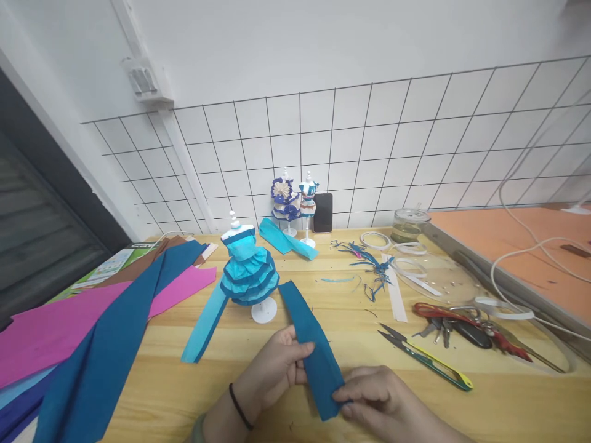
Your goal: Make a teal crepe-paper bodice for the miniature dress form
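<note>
Between my hands is a dark teal crepe paper strip (318, 363), slanting away over the table. My left hand (281, 363) pinches it near its middle, thumb on top. At its near end, my right hand (373, 397) grips the right-hand corner between thumb and fingers. Just beyond stands a miniature dress form (249, 264) in a ruffled turquoise and dark teal paper dress, upright on a round white base. A light turquoise paper strip (205, 326) lies by its left side. To the right of my right hand rest yellow and green thread snips (427, 360), blades pointing away.
Pink, blue and brown paper sheets (115, 307) pile up on the left. Two more small dress forms (295, 203) and a phone (322, 213) stand by the wall. Paper scraps (369, 264), tape rolls (410, 267), a lidded glass jar (409, 224) and keys (462, 329) lie right.
</note>
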A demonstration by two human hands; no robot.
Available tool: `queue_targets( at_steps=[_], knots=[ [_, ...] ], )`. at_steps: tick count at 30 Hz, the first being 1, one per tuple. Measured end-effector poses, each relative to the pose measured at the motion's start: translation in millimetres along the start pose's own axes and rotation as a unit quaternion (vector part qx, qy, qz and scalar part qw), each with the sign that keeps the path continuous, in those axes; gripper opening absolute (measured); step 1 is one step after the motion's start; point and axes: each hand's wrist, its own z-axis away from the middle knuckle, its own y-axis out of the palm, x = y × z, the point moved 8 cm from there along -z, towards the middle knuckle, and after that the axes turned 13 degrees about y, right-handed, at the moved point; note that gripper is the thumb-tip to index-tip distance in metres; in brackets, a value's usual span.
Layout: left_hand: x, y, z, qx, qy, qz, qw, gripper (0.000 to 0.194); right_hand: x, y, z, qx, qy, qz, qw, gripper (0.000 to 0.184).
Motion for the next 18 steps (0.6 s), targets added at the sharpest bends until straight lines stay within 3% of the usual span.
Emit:
queue_targets(
  at_steps=[3,5,6,8,10,12,15,18],
  knots=[
    [0,-8.1,1,-0.023,-0.026,-0.059,0.998,0.024,-3,-2,1,-0.011,0.018,0.014,1.000,0.024],
    [-6,-22.4,2,-0.069,-0.030,-0.181,0.981,0.026,-9,-5,1,-0.021,0.044,-0.001,0.999,0.027],
    [-14,-29.4,3,-0.096,-0.006,-0.268,0.959,0.027,-12,-6,1,-0.021,0.062,-0.022,0.998,0.030],
    [-38,-29.9,6,-0.125,0.094,-0.448,0.881,0.023,-17,-5,2,-0.010,0.089,-0.061,0.994,0.035],
    [-53,-8.3,9,-0.079,0.205,-0.579,0.785,0.014,-15,-4,1,0.002,0.093,-0.062,0.994,0.039],
    [-46,16.7,12,0.016,0.251,-0.645,0.722,0.007,-9,-5,0,0.001,0.081,-0.033,0.996,0.043],
    [-23,36.5,13,0.119,0.245,-0.691,0.670,0.012,-5,-6,-1,-0.008,0.080,-0.006,0.997,0.046],
    [-13,38.7,11,0.139,0.235,-0.718,0.640,0.012,-13,-4,-1,-0.003,0.115,-0.015,0.993,0.045]
  ],
)
